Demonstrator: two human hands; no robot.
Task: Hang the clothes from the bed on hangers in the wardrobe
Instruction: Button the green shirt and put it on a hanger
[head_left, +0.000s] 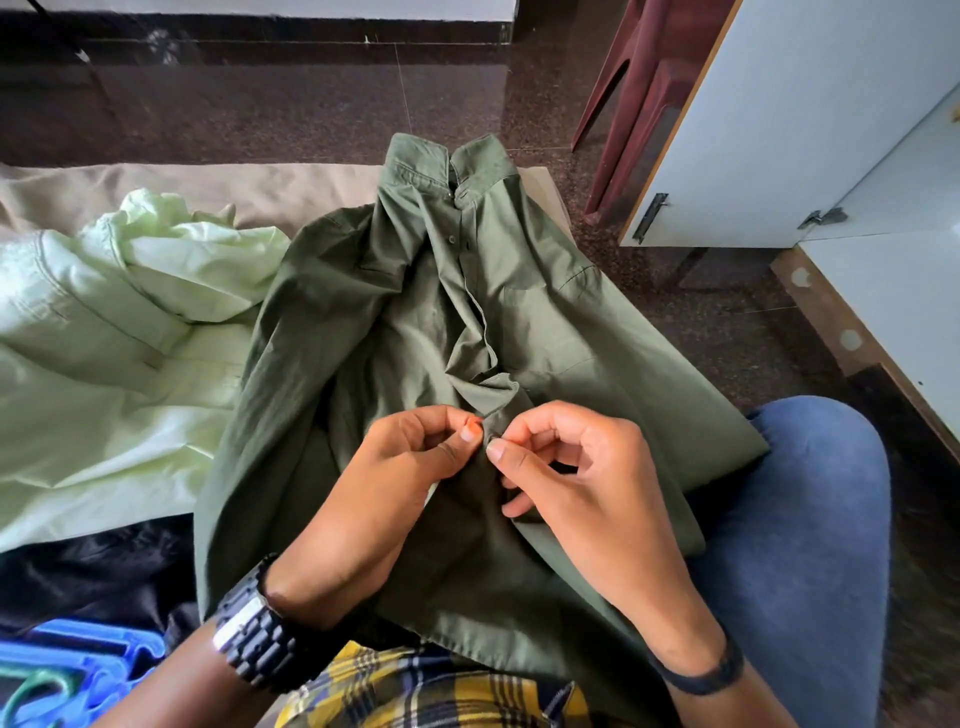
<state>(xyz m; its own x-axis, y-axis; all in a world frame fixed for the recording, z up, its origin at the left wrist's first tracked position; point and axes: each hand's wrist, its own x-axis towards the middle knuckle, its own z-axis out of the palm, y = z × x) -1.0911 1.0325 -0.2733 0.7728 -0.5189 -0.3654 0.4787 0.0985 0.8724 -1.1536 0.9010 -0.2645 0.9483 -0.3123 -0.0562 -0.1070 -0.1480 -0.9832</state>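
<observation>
Right now both hands are pinching the front placket of the olive green shirt (415, 322), apparently working a button: the left hand (410, 467) is nipping the cloth between thumb and forefinger, and the right hand (571, 467) is doing the same just beside it, thumbs almost touching. The button itself is too small to make out. The shirt is lying face up across the person's lap and the near edge of the bed (291, 187), collar at the far end, upper buttons looking fastened. To do this well, I judge, the two edges want holding flat and aligned, the button eased through sideways rather than tugged. A pale green garment (130, 322) is lying crumpled to the left, blue hangers (78, 670) are sitting at the near left, and the wardrobe door (779, 130) is standing open at far right.
</observation>
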